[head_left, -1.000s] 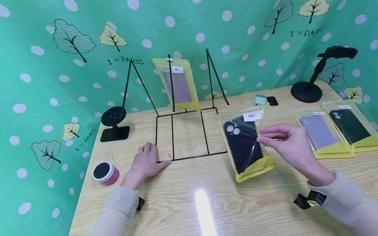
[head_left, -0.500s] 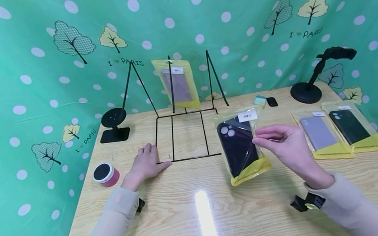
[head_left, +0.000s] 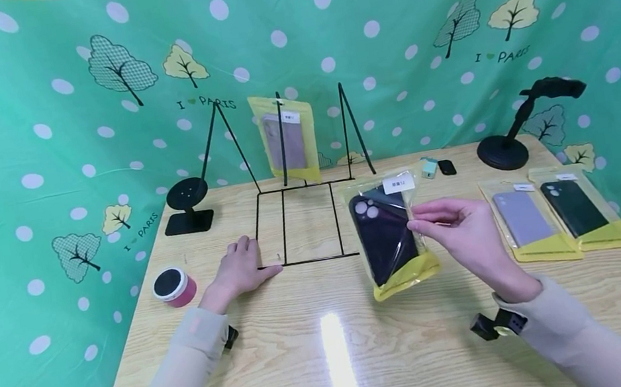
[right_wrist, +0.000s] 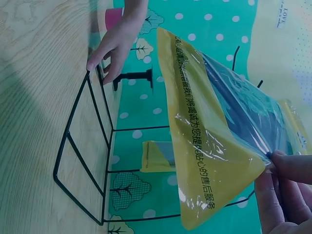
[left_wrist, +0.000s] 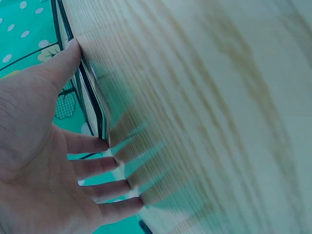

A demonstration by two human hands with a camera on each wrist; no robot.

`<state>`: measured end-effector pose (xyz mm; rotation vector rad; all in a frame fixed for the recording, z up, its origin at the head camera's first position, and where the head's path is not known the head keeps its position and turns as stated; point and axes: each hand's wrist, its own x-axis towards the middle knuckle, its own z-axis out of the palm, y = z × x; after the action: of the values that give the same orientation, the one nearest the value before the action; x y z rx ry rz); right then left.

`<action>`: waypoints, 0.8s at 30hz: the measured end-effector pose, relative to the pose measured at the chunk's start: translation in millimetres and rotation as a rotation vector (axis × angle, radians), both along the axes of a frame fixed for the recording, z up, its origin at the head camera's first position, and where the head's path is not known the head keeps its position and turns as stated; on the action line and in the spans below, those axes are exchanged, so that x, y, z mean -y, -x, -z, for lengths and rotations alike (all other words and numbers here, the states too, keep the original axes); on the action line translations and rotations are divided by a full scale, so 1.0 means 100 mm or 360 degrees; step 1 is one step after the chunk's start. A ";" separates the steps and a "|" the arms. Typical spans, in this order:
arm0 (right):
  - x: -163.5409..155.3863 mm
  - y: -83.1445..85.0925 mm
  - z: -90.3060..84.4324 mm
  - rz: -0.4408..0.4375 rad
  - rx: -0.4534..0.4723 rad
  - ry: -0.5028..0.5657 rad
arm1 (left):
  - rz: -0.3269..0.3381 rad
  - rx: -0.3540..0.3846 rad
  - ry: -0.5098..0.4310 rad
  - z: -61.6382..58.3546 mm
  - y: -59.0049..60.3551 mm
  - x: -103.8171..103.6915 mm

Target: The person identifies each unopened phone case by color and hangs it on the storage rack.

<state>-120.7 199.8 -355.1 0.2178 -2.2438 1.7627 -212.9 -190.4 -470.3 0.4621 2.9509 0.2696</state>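
Note:
My right hand (head_left: 467,233) pinches the side edge of a clear bag with a yellow bottom, a packaged dark phone case (head_left: 383,236) with a white label. It hangs in front of the right part of a black wire display rack (head_left: 337,219). In the right wrist view, thumb and fingers grip the bag's edge (right_wrist: 209,126). My left hand (head_left: 239,264) rests at the rack's front left corner, its fingertips on the table and its thumb along the wire in the left wrist view. A packaged purple phone case (head_left: 291,136) hangs on the rack's middle hook.
Two more packaged phone cases, a lilac one (head_left: 521,215) and a black one (head_left: 574,205), lie at the right. A black stand (head_left: 503,151) is behind them. On the left are a pink tub (head_left: 175,286) and a round-topped black stand (head_left: 188,202).
My right hand has moved a little to the left with the packaged dark phone case. The hanging purple case has swung slightly. My left hand stays in place.

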 end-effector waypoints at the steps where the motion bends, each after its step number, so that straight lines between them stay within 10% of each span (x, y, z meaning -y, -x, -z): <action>1: 0.01 0.01 -0.01 0.0006 0.0001 -0.0008 | 0.0000 -0.0003 0.0002 0.00 0.00 0.00; 24: 0.09 0.19 -0.03 0.0032 0.0009 -0.0086 | -0.0001 -0.0017 -0.0008 0.02 0.01 0.01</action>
<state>-139.6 190.8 -352.2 0.2009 -2.2918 1.6961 -213.8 -191.0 -472.5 0.4652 2.9616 0.2756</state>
